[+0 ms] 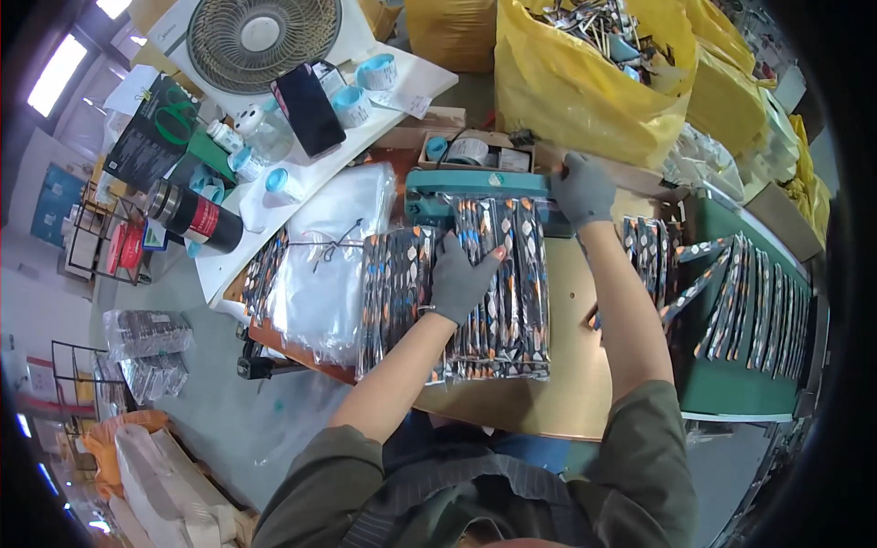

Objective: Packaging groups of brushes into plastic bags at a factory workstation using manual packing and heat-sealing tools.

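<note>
Patterned packets (512, 301) lie under the left hand (461, 281), grip spread; the right hand (584, 192) curls at the teal device's (438, 184) right end, hold unclear.

On the table (575, 365), the heat sealer (493, 183) sat behind the packets (513, 306), with plastic bags (320, 288) to their left. Behind it stood a sack (594, 105), right of the fan (260, 35).
</note>
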Motion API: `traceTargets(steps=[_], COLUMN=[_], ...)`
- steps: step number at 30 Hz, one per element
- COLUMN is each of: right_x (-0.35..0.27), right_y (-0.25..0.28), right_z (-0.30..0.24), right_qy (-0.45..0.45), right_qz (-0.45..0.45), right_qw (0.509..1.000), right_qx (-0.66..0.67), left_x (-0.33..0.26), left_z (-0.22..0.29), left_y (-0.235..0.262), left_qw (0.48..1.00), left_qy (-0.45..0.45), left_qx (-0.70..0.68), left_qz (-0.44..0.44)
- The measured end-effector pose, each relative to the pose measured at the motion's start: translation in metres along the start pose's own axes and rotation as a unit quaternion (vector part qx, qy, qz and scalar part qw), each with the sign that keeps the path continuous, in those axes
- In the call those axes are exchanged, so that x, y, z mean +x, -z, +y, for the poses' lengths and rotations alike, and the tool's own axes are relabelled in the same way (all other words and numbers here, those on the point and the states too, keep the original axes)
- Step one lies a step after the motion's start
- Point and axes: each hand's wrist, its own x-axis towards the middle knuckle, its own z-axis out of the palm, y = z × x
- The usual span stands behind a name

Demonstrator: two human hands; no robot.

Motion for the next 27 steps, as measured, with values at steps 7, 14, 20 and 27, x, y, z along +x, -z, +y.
traceTargets(steps=[7, 14, 20, 27], right_x=[-0.022, -0.202, -0.294, -0.286], right_y=[0.007, 0.003, 0.101, 0.059], right_z=[0.01, -0.009, -0.026, -0.235], right_qy=[-0.057, -0.219, -0.116, -0.102], right_qz=[0.047, -0.316, -0.413, -0.521], right_qw=[0.997, 0.787, 0.566, 0.584], right_qx=[0.029, 0.482, 0.704, 0.614], left_x=[-0.032, -0.083, -0.166, -0.297], left_z=[0.006, -0.021, 0.017, -0.127], left_y=[-0.021, 0.002, 0.069, 0.295], left_qw=[0.995, 0.959, 0.96, 0.938], left_qy=[-0.014, 0.179, 0.043, 0.026], left_qx=[0.053, -0.216, -0.15, 0.084], left_qz=[0.081, -0.042, -0.232, 0.335])
